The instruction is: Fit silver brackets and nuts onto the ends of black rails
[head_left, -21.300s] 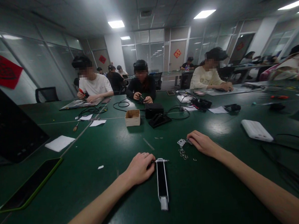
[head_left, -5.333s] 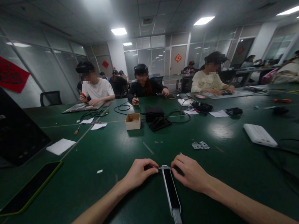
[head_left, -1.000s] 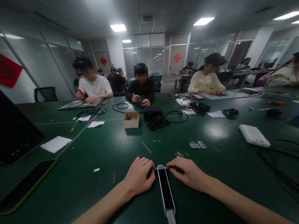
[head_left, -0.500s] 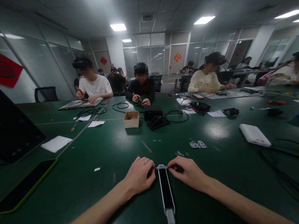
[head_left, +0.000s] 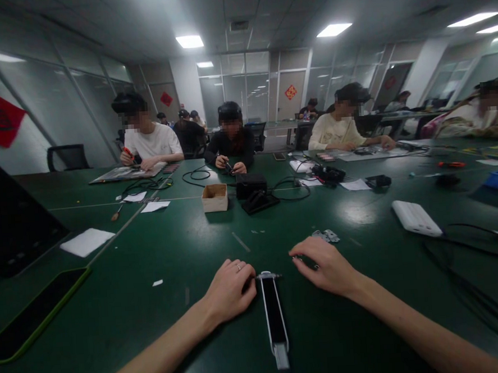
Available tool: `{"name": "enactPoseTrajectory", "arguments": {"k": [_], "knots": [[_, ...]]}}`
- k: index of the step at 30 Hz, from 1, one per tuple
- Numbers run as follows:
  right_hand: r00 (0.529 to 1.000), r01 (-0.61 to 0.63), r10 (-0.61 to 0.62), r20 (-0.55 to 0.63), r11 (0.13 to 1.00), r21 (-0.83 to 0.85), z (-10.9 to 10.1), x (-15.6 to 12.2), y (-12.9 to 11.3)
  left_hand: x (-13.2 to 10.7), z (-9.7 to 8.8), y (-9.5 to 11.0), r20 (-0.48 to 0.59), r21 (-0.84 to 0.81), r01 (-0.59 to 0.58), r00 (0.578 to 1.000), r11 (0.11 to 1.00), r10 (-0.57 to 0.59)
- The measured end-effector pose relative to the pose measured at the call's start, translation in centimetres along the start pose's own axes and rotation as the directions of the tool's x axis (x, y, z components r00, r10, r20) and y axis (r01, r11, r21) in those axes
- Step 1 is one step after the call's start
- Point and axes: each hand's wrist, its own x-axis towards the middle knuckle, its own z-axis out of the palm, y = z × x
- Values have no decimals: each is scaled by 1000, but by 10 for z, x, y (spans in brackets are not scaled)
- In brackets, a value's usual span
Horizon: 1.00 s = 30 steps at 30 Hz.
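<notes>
A long narrow white-framed piece with a black strip (head_left: 274, 314) lies on the green table, a silver tab (head_left: 281, 355) at its near end. Across its far end runs a thin metal rod (head_left: 268, 275). My left hand (head_left: 230, 289), ring on one finger, has curled fingers closed at the rod's left end. My right hand (head_left: 327, 266) is off the piece, up to its right. Its thumb and forefinger are apart, around small metal nuts or rings (head_left: 298, 257) that it partly covers. Just beyond it lie several small metal plates (head_left: 325, 236), partly hidden.
A small cardboard box (head_left: 215, 198) and a black device (head_left: 251, 184) with cables stand ahead. To the right is a white power bank (head_left: 416, 218) near dark cables. A green-edged phone (head_left: 35, 315) and paper (head_left: 87, 242) lie left. Several people sit across the table.
My right hand has left the rod's right end and moved up and right to the small rings. My left hand stays at the rod. The view has shifted slightly.
</notes>
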Motion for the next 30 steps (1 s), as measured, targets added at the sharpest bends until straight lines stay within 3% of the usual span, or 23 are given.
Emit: {"name": "enactPoseTrajectory", "arguments": {"k": [5,11,17,21,24,30], "knots": [[977,1,19,213,996,-93,-24,-4,18,0,0,0,12,-15,5,1000,1000,-4],[920,-55,92,380,993,-108,-12,-5,17,0,1,-2,17,-20,11,1000,1000,-10],[914,-137,151,377,989,-63,-16,-1,12,0,-1,-1,13,-17,10,1000,1000,-10],[951,-184,204,233,977,-103,-28,-3,29,1,-3,1,13,-21,8,1000,1000,-8],[952,-238,266,152,955,-179,-31,-8,50,2,-3,1,17,-14,3,1000,1000,-3],[922,-242,283,266,954,-175,-18,-14,66,0,-1,0,19,-9,-7,1000,1000,7]]}}
